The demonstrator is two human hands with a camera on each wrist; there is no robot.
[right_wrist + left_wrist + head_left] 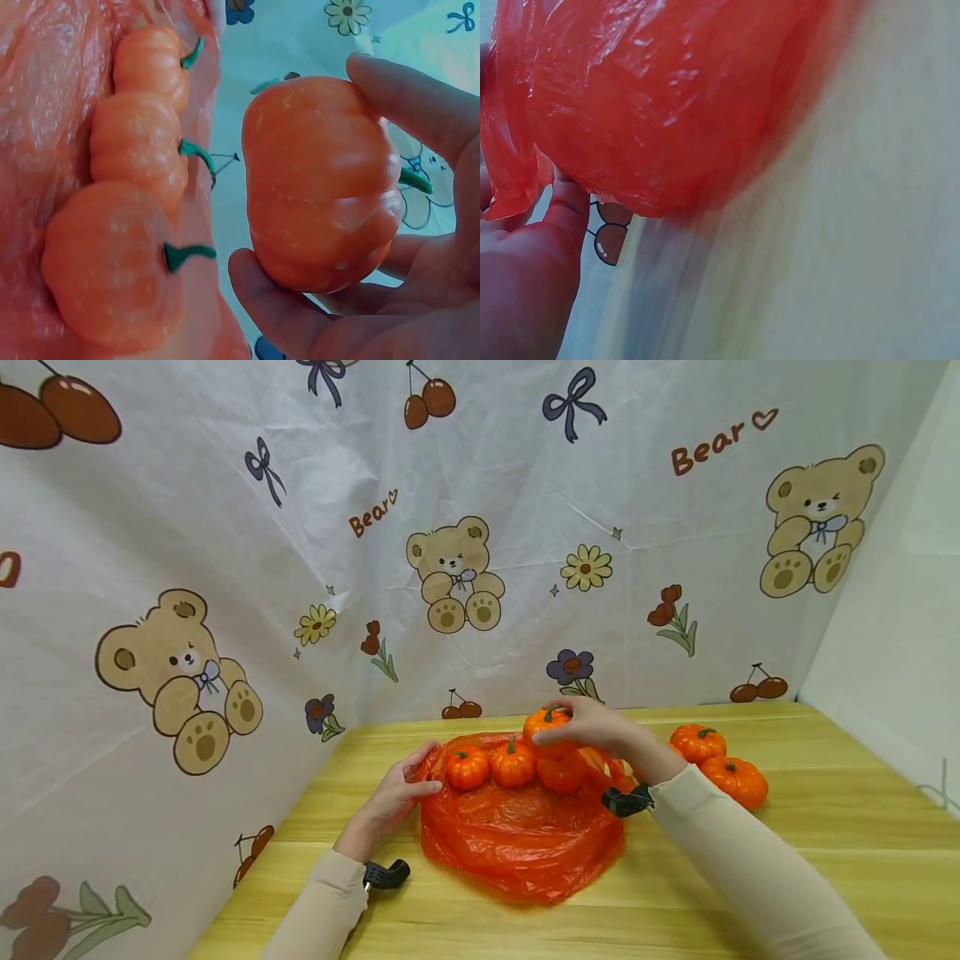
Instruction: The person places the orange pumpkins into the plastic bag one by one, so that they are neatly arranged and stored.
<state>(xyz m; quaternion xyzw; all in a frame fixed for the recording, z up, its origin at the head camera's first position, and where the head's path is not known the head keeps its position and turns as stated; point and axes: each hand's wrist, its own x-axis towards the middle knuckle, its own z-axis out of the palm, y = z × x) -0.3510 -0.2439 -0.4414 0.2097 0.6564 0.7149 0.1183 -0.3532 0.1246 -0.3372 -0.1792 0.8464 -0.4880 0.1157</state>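
Observation:
A red translucent plastic bag (517, 852) lies opened out on the wooden table. My left hand (393, 793) holds its left edge, the film passing between thumb and fingers in the left wrist view. Three small orange toy pumpkins sit in a row along the bag's far side: the left pumpkin (467, 768), the middle pumpkin (513, 765) and the right pumpkin (562, 774), seen through the film. Just above the right one, my right hand (600, 727) grips another orange pumpkin (322, 187) with a green stem, thumb and fingers on its opposite sides.
More pumpkins rest on the table (832, 802) right of the bag: a rear pumpkin (699, 743) and a front pumpkin (737, 782), with another partly hidden behind my right wrist. A bear-printed cloth (517, 485) hangs behind and at the left. A white wall (892, 660) stands at the right.

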